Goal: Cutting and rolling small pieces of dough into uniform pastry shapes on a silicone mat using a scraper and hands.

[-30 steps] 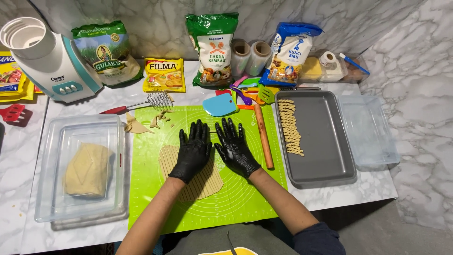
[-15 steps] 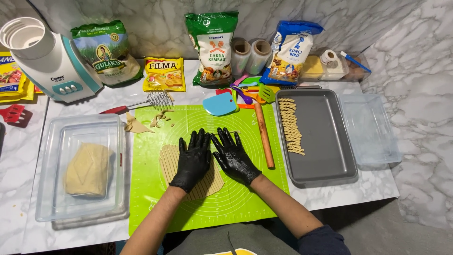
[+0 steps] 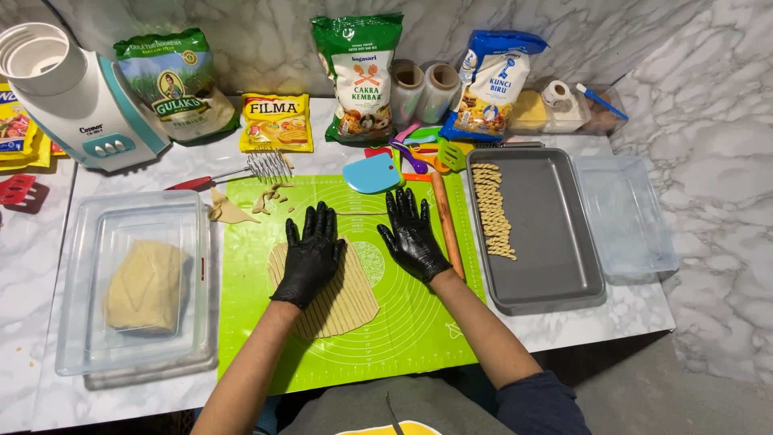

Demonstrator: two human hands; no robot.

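Observation:
Both my hands wear black gloves. My left hand [image 3: 310,254] lies flat with spread fingers on a rolled dough sheet [image 3: 338,302] cut into thin strips, on a green silicone mat [image 3: 266,338]. My right hand [image 3: 412,234] rests flat and open on the bare mat just right of the dough, beside a wooden rolling pin [image 3: 447,229]. Neither hand holds anything.
A grey baking tray [image 3: 555,242] with a column of twisted dough pieces [image 3: 493,211] sits to the right, a clear lid [image 3: 628,217] beyond it. A clear container [image 3: 80,322] holding a dough block [image 3: 146,286] is at left. Dough scraps, a whisk, a blue scraper, bags and a blender line the back.
My hands have spread apart: the right one slid off the dough onto the bare mat, the left stays on the dough sheet.

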